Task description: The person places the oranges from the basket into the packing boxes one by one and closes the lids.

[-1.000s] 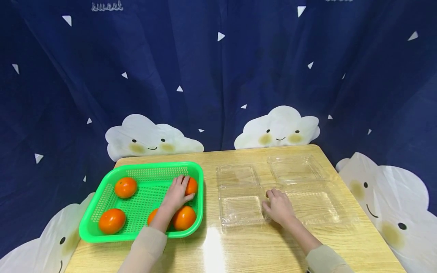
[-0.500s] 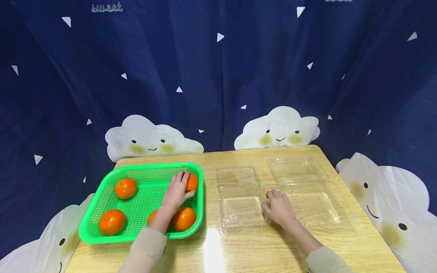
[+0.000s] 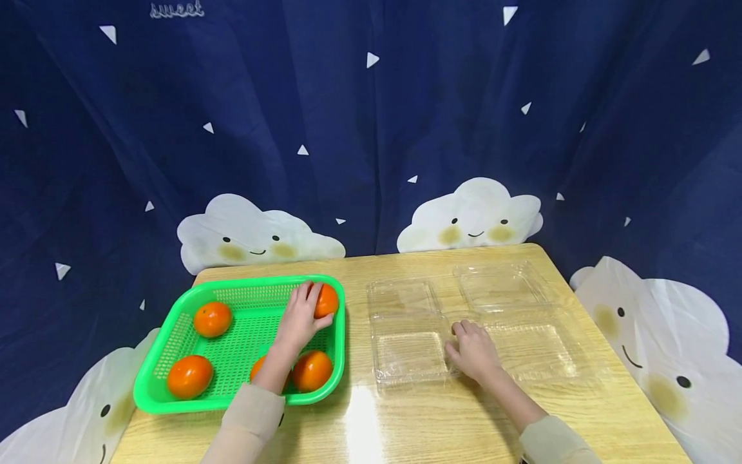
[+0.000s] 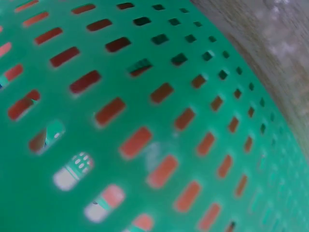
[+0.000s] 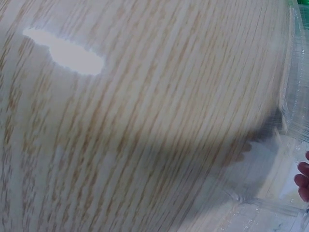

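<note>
My left hand (image 3: 299, 319) reaches into the far right corner of a green plastic basket (image 3: 139, 386) and grips a smooth, glossy, round orange fruit (image 3: 327, 301), fingers over its left side and thumb at its near side. In the left wrist view the perforated basket wall (image 4: 29, 193) fills most of the picture, with orange showing through its slots. My right hand (image 3: 475, 353) stays low between two clear plastic clamshell boxes, fingers loosely bent, fingertips at the right edge of the left box (image 3: 408, 354). Some right fingers (image 5: 303, 180) appear at the edge of the right wrist view.
Several more orange fruits lie in the basket, one (image 3: 213, 319) at the back left and one (image 3: 313, 371) near the front right. The right clamshell box (image 3: 536, 351) lies with its lid folded back. A dark blue curtain (image 3: 348, 129) hangs behind the wooden table (image 3: 417, 425).
My left hand has shifted away from me and slightly upward, and the gripped fruit has moved with it towards the basket's far right rim. My right hand has stayed in place.
</note>
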`<move>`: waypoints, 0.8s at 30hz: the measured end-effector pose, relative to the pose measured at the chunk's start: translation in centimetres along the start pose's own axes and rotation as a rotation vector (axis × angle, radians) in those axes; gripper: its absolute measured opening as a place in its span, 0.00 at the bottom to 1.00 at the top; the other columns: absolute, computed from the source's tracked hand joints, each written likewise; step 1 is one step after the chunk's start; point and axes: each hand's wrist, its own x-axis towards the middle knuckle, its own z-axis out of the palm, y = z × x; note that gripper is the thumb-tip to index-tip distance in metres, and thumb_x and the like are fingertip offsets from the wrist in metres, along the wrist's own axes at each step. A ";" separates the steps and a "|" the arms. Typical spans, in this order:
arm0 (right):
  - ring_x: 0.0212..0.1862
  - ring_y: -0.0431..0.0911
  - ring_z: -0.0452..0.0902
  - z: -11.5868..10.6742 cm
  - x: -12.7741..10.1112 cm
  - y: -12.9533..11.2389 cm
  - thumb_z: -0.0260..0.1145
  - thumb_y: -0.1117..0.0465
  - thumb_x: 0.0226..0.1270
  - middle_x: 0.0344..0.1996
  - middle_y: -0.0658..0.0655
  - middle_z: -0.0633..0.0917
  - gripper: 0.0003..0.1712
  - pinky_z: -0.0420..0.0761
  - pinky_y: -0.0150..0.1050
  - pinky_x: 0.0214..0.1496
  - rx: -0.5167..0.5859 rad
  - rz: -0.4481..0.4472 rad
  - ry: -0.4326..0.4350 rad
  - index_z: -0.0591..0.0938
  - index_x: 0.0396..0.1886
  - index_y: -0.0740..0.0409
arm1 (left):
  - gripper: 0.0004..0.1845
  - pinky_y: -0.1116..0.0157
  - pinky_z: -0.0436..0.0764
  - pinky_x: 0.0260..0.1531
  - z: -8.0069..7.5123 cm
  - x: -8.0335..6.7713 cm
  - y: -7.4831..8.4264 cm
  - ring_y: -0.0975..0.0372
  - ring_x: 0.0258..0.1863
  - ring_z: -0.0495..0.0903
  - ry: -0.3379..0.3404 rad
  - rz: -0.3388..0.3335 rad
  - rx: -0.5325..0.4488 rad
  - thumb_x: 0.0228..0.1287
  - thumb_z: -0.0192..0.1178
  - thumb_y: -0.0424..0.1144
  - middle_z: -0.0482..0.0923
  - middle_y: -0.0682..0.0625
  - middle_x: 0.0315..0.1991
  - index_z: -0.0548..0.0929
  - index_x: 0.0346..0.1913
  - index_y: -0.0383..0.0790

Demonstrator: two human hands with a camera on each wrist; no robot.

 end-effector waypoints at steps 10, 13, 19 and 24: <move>0.37 0.53 0.74 0.0 0.0 0.0 0.63 0.56 0.54 0.31 0.56 0.77 0.14 0.74 0.48 0.44 -0.016 -0.002 -0.003 0.77 0.35 0.62 | 0.34 0.51 0.76 0.42 -0.5 0.6 1.1 0.45 0.48 0.68 0.039 0.028 -0.005 0.43 0.69 0.44 0.69 0.37 0.50 0.71 0.55 0.34; 0.37 0.53 0.75 0.0 0.1 0.0 0.63 0.56 0.54 0.31 0.56 0.77 0.14 0.74 0.48 0.44 -0.018 -0.005 0.002 0.77 0.35 0.62 | 0.35 0.52 0.77 0.42 -0.5 0.8 1.5 0.46 0.48 0.68 0.038 0.035 -0.007 0.43 0.69 0.45 0.68 0.37 0.51 0.71 0.56 0.35; 0.38 0.54 0.76 0.0 0.0 -0.1 0.62 0.57 0.55 0.31 0.57 0.78 0.14 0.74 0.47 0.45 -0.013 -0.004 0.009 0.77 0.35 0.63 | 0.35 0.51 0.77 0.42 -0.4 1.1 2.7 0.46 0.50 0.68 0.024 0.052 -0.027 0.43 0.69 0.45 0.68 0.37 0.52 0.71 0.57 0.36; 0.42 0.57 0.76 -0.1 0.0 -0.2 0.63 0.57 0.56 0.34 0.59 0.80 0.15 0.74 0.50 0.48 -0.004 0.005 -0.004 0.77 0.36 0.64 | 0.36 0.51 0.77 0.44 0.0 1.2 3.9 0.47 0.52 0.67 -0.009 0.070 -0.026 0.44 0.69 0.47 0.67 0.38 0.54 0.70 0.58 0.38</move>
